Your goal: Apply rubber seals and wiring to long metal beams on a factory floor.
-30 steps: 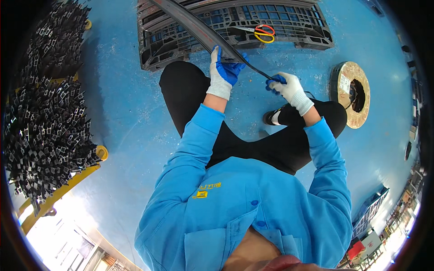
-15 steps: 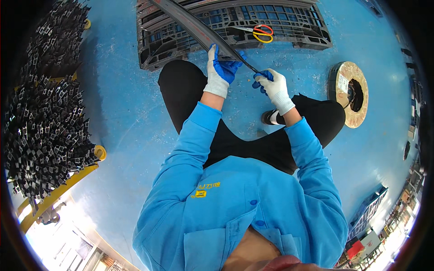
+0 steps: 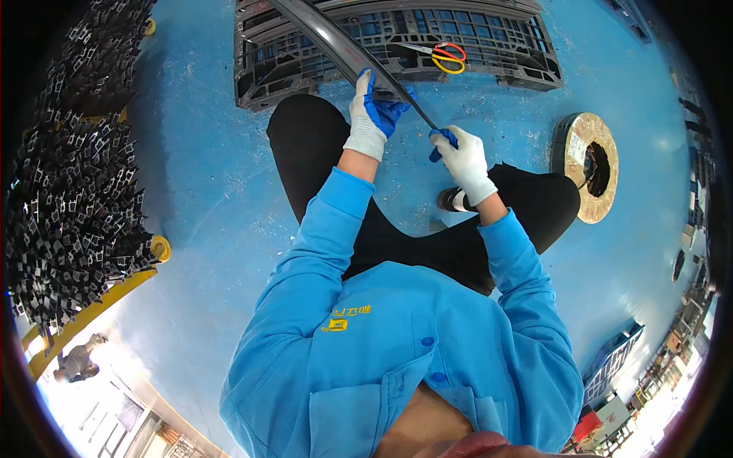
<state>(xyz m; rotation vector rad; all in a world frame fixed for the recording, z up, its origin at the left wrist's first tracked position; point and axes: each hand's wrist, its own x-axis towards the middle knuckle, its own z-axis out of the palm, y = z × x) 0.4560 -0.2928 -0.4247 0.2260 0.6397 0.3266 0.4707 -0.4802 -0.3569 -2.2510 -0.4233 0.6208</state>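
Sitting closer to the left hand [image 3: 374,111] than a second ago, the right hand [image 3: 462,156] grips the free end of a thin black strip [image 3: 422,114], fingers curled tight. Span of strip between the two hands now shorter and fairly straight; reads as a firmer lead along the profile, my judgement. Left hand clasped around the near end of the long dark grey profile [image 3: 336,42], thumb on its left edge, fingers wrapped beneath; exact finger contact hidden. Profile slants from far left down to near right, its far part over the black plastic pallet [image 3: 527,69], near end jutting past the pallet's near edge.

Edges and room: scissors [image 3: 449,58] with red and yellow handles lie on the pallet, right of the profile, so a rightward swing could catch them. Blue floor [image 3: 519,114] open between right hand and the cardboard-faced coil [image 3: 603,187]. Knees flank both hands, limiting low sideways moves. Left, well apart: stacked cut profiles [image 3: 76,214].
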